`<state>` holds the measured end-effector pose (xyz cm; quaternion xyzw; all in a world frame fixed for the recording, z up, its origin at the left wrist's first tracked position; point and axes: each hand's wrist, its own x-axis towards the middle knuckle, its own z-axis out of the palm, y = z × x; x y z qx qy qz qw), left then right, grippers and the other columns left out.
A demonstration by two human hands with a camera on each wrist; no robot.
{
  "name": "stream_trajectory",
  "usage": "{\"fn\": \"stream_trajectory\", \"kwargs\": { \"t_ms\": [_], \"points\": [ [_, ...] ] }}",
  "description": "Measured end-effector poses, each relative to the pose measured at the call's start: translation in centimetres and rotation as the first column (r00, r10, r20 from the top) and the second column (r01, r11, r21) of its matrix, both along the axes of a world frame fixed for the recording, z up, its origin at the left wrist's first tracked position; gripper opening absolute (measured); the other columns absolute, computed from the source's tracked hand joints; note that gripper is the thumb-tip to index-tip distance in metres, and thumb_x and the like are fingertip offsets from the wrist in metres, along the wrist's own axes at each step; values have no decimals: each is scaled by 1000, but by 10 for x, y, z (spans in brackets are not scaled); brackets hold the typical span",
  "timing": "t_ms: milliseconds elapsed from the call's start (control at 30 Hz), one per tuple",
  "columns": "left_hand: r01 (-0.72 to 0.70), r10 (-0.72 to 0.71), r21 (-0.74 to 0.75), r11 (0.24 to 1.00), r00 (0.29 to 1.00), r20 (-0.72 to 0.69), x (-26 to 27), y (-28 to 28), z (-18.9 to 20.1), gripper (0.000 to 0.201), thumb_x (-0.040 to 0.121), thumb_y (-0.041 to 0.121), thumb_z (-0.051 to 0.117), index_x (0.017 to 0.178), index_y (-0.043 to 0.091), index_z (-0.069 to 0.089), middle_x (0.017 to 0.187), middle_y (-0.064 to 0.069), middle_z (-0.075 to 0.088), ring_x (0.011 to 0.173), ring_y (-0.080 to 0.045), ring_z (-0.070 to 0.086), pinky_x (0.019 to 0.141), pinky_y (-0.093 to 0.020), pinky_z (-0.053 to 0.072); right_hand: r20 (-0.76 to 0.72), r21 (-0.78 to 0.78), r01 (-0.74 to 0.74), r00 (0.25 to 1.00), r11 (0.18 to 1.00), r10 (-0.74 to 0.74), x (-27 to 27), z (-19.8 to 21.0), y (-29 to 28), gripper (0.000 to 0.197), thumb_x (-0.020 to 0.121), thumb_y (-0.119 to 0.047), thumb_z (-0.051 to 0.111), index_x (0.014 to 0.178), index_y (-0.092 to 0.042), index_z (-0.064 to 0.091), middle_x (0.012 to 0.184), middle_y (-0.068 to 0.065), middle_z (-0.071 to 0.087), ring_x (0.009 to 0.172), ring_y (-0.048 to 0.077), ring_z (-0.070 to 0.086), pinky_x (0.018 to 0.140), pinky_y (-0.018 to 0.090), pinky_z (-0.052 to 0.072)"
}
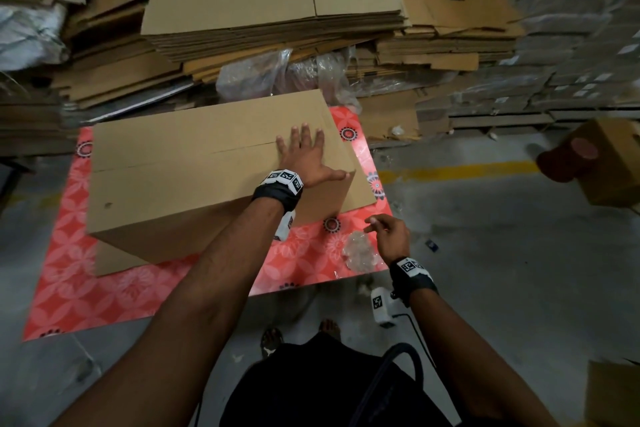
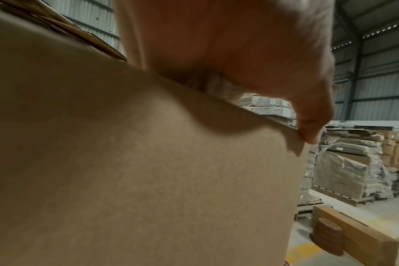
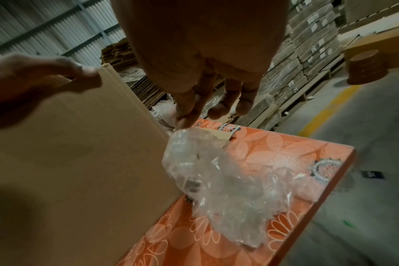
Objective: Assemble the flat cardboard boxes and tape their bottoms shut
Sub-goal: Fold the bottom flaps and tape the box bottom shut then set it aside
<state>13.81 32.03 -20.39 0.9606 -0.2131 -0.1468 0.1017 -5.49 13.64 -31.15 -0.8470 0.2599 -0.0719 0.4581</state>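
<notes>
The left hand (image 1: 304,156) lies flat and open on the box (image 1: 194,177). The right hand (image 1: 389,234) pinches crumpled plastic (image 1: 360,251). If pressing stops, flaps may pop open.

Crumpled clear plastic (image 1: 358,253) — red floral mat (image 1: 104,288)
</notes>
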Motion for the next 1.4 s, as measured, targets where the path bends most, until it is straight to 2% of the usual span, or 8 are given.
{"fn": "stream_trajectory", "kwargs": {
  "t_ms": [133,333,533,667,800,1133,1267,1400],
  "points": [
    [-13,13,-2,1000,1000,1,-1,-1,4,134,63,96,51,164,22,3,171,-14,-9,157,-36,-10,119,-68,-6,72,0,1,997,1000,-1,17,26,5,12,95,-19,68,92,-17,80,77,-5,74,75,-3,67,83,32,57],
    [10,-10,18,1000,1000,-2,3,4,23,135,52,87,70,161,25,19,170,-10,10,156,-35,9,120,-66,12,220,39,-10,975,999,1,71,58,16,20,96,-19,66,114,-12,70,102,8,69,92,21,65,73,16,48],
    [72,-75,71,995,996,39,9,12,38,143,34,65,87,151,9,29,150,-11,39,134,-34,45,104,-46,45,212,21,-155,966,988,147,113,75,29,54,87,-50,61,128,-16,63,119,7,67,107,23,65,87,39,56],
    [124,-126,141,982,992,7,12,14,52,112,34,51,94,129,12,50,131,-6,44,116,-32,54,77,-39,43,199,26,-162,968,986,154,120,78,30,54,79,-38,78,126,-18,63,112,4,68,101,23,67,83,42,59],
    [162,-163,177,971,987,-14,17,19,57,112,29,43,96,126,13,49,126,-3,44,107,-31,56,71,-39,44,190,65,-206,963,976,191,121,79,29,48,81,-24,85,124,-15,64,108,5,70,94,21,70,80,35,60],
    [242,-251,283,928,968,-2,22,65,68,138,41,16,93,159,21,21,165,8,23,145,-22,36,112,-50,38,204,30,-360,915,932,347,130,93,55,17,86,-3,76,99,-10,70,99,11,73,85,17,68,69,15,50],
    [329,-339,230,916,941,1,24,104,56,132,47,10,84,161,25,19,168,6,19,149,-19,29,117,-37,34,175,-148,-376,900,915,398,143,91,74,44,69,-17,89,103,-21,62,115,10,55,103,24,55,88,40,50],
    [351,-366,152,924,926,86,18,145,59,119,56,5,73,161,25,22,167,-1,20,150,-24,27,119,-42,30,64,-435,-401,879,806,472,156,104,92,90,49,-46,96,126,-24,55,134,11,41,122,29,37,102,43,36]
  ]
}}
